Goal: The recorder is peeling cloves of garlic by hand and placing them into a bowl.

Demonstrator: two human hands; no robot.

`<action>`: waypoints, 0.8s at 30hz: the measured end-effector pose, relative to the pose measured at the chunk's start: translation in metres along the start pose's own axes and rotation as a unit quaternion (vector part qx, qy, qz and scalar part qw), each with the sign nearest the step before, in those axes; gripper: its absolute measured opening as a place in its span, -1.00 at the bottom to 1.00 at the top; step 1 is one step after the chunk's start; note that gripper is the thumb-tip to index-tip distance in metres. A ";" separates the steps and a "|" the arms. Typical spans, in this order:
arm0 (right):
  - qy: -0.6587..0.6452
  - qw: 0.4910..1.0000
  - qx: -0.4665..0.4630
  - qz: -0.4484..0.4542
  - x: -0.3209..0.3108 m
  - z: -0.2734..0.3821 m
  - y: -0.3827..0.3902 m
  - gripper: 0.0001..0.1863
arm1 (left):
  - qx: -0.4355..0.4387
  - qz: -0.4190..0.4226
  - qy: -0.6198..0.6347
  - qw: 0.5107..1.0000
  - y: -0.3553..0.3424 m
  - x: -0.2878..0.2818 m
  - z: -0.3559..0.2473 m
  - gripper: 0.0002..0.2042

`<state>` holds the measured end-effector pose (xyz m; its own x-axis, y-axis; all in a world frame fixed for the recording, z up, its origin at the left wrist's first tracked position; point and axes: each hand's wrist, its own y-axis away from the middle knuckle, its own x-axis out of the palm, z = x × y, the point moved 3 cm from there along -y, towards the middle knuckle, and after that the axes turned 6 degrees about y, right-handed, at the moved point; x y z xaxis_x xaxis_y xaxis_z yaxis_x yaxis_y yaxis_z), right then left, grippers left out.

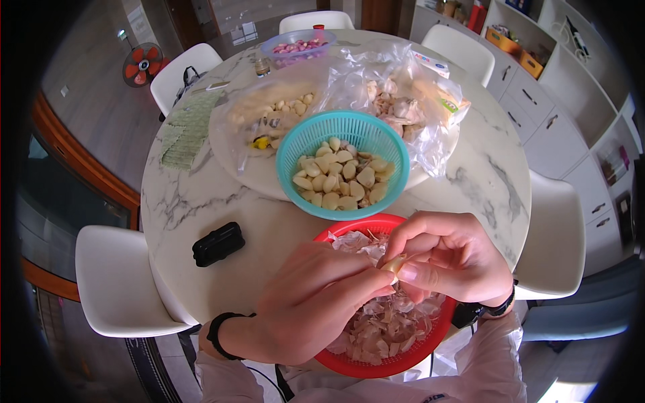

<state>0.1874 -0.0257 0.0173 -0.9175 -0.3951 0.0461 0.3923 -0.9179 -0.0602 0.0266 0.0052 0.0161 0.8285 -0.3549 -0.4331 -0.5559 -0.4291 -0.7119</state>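
Observation:
Between my fingertips is a garlic clove (pixel 394 267), pale with some skin on it. My left hand (pixel 316 295) pinches it from the left, and my right hand (pixel 447 258) grips it with thumb and fingers from the right. Both hands are over a red basket (pixel 440 336) holding papery garlic skins (pixel 386 329). Just beyond stands a turquoise basket (pixel 285 158) with many peeled garlic cloves (pixel 342 174) in it.
Behind the turquoise basket, clear plastic bags hold garlic bulbs (pixel 406 107) and pale cloves (pixel 295 104). A black case (pixel 218 244) lies at left, near a green cloth (pixel 185 131). A tub of purplish pieces (pixel 299 48) stands at the far edge. White chairs (pixel 117 279) surround the marble table (pixel 494 195).

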 end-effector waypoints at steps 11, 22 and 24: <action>0.019 1.000 0.016 -0.008 0.001 -0.002 0.001 -0.87 | -0.016 0.007 -0.004 1.000 0.001 0.004 0.002 -0.81; -0.046 0.999 0.027 0.001 -0.003 -0.010 -0.002 -0.84 | -0.019 0.011 -0.024 0.999 0.001 0.006 -0.003 -0.83; -0.065 0.997 0.016 -0.041 -0.002 -0.009 -0.003 -0.84 | -0.017 0.024 -0.019 0.999 0.002 0.006 -0.004 -0.82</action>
<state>0.1875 -0.0217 0.0081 -0.9314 -0.3174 0.1780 0.3191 -0.9475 -0.0199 0.0305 -0.0007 0.0143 0.8023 -0.3435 -0.4882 -0.5968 -0.4403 -0.6709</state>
